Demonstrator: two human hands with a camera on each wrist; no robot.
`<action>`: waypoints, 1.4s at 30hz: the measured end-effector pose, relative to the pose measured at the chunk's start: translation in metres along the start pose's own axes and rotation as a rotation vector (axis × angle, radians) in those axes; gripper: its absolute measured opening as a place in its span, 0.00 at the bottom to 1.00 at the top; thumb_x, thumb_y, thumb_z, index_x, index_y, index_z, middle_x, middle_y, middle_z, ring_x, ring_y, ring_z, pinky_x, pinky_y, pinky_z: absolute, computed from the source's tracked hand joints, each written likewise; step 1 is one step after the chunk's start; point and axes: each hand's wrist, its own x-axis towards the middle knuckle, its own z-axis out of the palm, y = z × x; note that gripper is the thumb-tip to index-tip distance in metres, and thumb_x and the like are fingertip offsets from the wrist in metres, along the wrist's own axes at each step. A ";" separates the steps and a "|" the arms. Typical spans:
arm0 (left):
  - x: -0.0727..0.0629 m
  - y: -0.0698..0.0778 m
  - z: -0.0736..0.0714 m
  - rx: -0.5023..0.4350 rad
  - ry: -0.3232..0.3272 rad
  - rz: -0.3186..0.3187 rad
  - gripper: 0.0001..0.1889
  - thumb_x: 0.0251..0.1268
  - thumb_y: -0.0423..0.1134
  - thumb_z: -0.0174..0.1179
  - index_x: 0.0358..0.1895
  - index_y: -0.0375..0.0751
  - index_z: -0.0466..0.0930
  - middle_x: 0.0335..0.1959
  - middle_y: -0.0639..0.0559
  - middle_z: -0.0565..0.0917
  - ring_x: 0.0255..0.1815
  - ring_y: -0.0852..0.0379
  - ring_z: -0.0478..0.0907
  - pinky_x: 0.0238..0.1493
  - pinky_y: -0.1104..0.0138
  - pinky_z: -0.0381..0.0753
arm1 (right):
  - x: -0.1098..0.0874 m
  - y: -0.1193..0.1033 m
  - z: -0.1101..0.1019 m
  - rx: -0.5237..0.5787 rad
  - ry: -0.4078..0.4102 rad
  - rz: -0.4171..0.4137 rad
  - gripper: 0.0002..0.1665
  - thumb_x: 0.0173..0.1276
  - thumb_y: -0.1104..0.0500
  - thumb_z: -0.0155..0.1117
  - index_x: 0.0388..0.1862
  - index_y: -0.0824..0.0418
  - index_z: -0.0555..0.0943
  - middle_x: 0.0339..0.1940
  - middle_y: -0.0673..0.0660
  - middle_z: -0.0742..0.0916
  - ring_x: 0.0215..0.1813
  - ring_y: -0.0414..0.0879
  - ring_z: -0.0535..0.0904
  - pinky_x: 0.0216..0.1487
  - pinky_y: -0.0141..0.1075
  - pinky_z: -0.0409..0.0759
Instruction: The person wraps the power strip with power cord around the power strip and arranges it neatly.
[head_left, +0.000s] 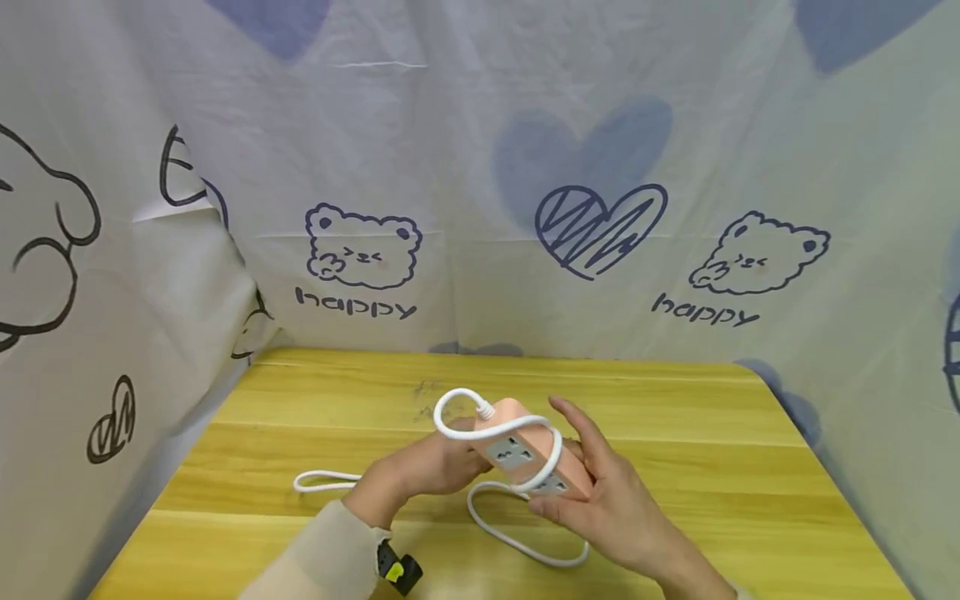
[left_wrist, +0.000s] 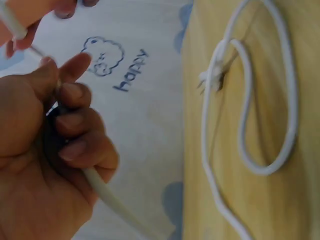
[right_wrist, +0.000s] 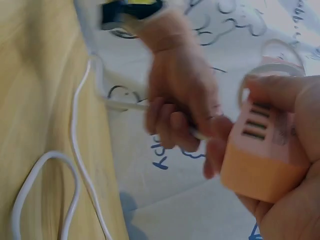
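A peach power strip with white socket panels is held tilted above the table by my right hand, thumb on its near side. Its end shows several USB slots in the right wrist view. White cord loops across the strip's socket face from its upper end. My left hand, partly behind the strip, grips a stretch of the white cord with curled fingers, as the left wrist view shows. More cord hangs and lies in loops over the wooden surface, near a white plug with metal prongs.
The yellow wood-grain table has rounded far corners. A white curtain printed with bears, hearts and lettering stands behind it and along both sides. A folded bend of cord lies left of my left wrist, which wears a dark strap.
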 end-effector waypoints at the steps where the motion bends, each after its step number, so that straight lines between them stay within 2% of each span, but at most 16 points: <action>1: 0.000 -0.001 0.002 -0.001 0.001 -0.009 0.16 0.87 0.37 0.48 0.68 0.44 0.78 0.62 0.49 0.85 0.67 0.54 0.80 0.71 0.60 0.76 | 0.000 0.000 0.000 -0.025 0.026 -0.003 0.56 0.65 0.59 0.81 0.84 0.42 0.60 0.62 0.63 0.86 0.52 0.45 0.87 0.47 0.38 0.88; 4: -0.003 -0.003 0.004 0.019 0.047 -0.074 0.18 0.88 0.42 0.48 0.71 0.49 0.78 0.64 0.53 0.85 0.68 0.54 0.80 0.71 0.56 0.77 | 0.002 0.000 -0.002 -0.093 0.108 0.016 0.51 0.64 0.56 0.82 0.82 0.46 0.67 0.60 0.61 0.87 0.49 0.47 0.86 0.46 0.37 0.87; 7: -0.007 -0.005 0.004 0.066 0.070 -0.136 0.20 0.88 0.48 0.47 0.70 0.50 0.80 0.63 0.55 0.87 0.67 0.55 0.81 0.69 0.54 0.79 | 0.002 -0.001 -0.005 -0.055 0.173 0.099 0.48 0.64 0.57 0.81 0.80 0.47 0.69 0.62 0.61 0.86 0.46 0.50 0.86 0.41 0.40 0.88; 11: -0.011 -0.004 0.006 0.141 0.057 -0.144 0.21 0.88 0.50 0.45 0.68 0.48 0.82 0.62 0.53 0.87 0.66 0.54 0.82 0.68 0.54 0.80 | 0.003 0.000 -0.010 0.020 0.229 0.190 0.48 0.64 0.60 0.81 0.80 0.44 0.69 0.65 0.62 0.81 0.43 0.52 0.87 0.34 0.42 0.89; 15: -0.013 0.003 0.010 0.162 0.053 -0.158 0.21 0.88 0.52 0.45 0.66 0.51 0.83 0.60 0.53 0.88 0.63 0.57 0.83 0.64 0.55 0.82 | 0.006 0.004 -0.010 -0.019 0.268 0.212 0.50 0.63 0.59 0.82 0.81 0.45 0.68 0.66 0.62 0.77 0.43 0.51 0.86 0.35 0.39 0.89; 20: -0.021 0.008 0.013 0.244 0.080 -0.168 0.18 0.88 0.50 0.47 0.63 0.52 0.84 0.53 0.57 0.90 0.52 0.63 0.84 0.53 0.60 0.84 | 0.008 0.010 -0.015 -0.068 0.312 0.258 0.49 0.64 0.57 0.81 0.80 0.41 0.68 0.64 0.63 0.82 0.42 0.52 0.87 0.35 0.38 0.89; 24: -0.032 0.010 0.013 0.326 0.116 -0.174 0.14 0.87 0.45 0.50 0.61 0.51 0.84 0.44 0.60 0.89 0.39 0.65 0.80 0.42 0.65 0.81 | 0.009 0.015 -0.022 -0.105 0.353 0.256 0.47 0.66 0.59 0.80 0.79 0.42 0.69 0.63 0.61 0.85 0.50 0.54 0.86 0.40 0.37 0.88; 26: -0.038 0.013 0.013 0.395 0.132 -0.160 0.12 0.86 0.44 0.52 0.57 0.50 0.84 0.36 0.62 0.86 0.33 0.65 0.77 0.36 0.66 0.78 | 0.010 0.017 -0.025 -0.142 0.368 0.261 0.47 0.66 0.58 0.80 0.80 0.44 0.68 0.60 0.62 0.86 0.52 0.55 0.85 0.41 0.37 0.87; 29: -0.049 0.019 0.012 0.540 0.172 -0.138 0.07 0.84 0.45 0.56 0.44 0.52 0.82 0.25 0.65 0.76 0.24 0.65 0.70 0.27 0.67 0.73 | 0.011 0.021 -0.029 -0.242 0.389 0.289 0.47 0.66 0.54 0.80 0.80 0.47 0.68 0.59 0.63 0.87 0.51 0.56 0.85 0.42 0.39 0.86; 32: -0.060 0.026 0.006 0.677 0.262 -0.085 0.10 0.78 0.45 0.63 0.33 0.54 0.77 0.21 0.66 0.69 0.22 0.66 0.65 0.22 0.69 0.67 | 0.010 0.026 -0.035 -0.368 0.397 0.332 0.46 0.67 0.52 0.79 0.80 0.51 0.68 0.58 0.64 0.87 0.50 0.56 0.85 0.44 0.42 0.83; 35: -0.067 0.032 -0.003 0.781 0.350 0.055 0.09 0.72 0.45 0.70 0.32 0.55 0.82 0.22 0.65 0.70 0.24 0.65 0.67 0.24 0.69 0.70 | 0.006 0.030 -0.040 -0.432 0.342 0.387 0.45 0.67 0.51 0.77 0.80 0.54 0.68 0.57 0.65 0.87 0.50 0.55 0.84 0.45 0.44 0.82; 39: -0.063 0.042 -0.017 0.873 0.414 0.285 0.04 0.68 0.45 0.73 0.39 0.52 0.88 0.26 0.62 0.73 0.28 0.61 0.69 0.32 0.68 0.72 | 0.002 0.032 -0.037 -0.497 0.236 0.406 0.44 0.65 0.52 0.78 0.77 0.57 0.71 0.55 0.64 0.88 0.49 0.55 0.84 0.47 0.46 0.83; 42: -0.054 0.048 -0.024 0.888 0.414 0.365 0.04 0.70 0.46 0.71 0.39 0.52 0.88 0.27 0.62 0.72 0.30 0.59 0.67 0.34 0.68 0.68 | 0.002 0.031 -0.029 -0.551 0.173 0.393 0.43 0.61 0.54 0.79 0.75 0.56 0.74 0.46 0.60 0.90 0.41 0.50 0.84 0.41 0.45 0.82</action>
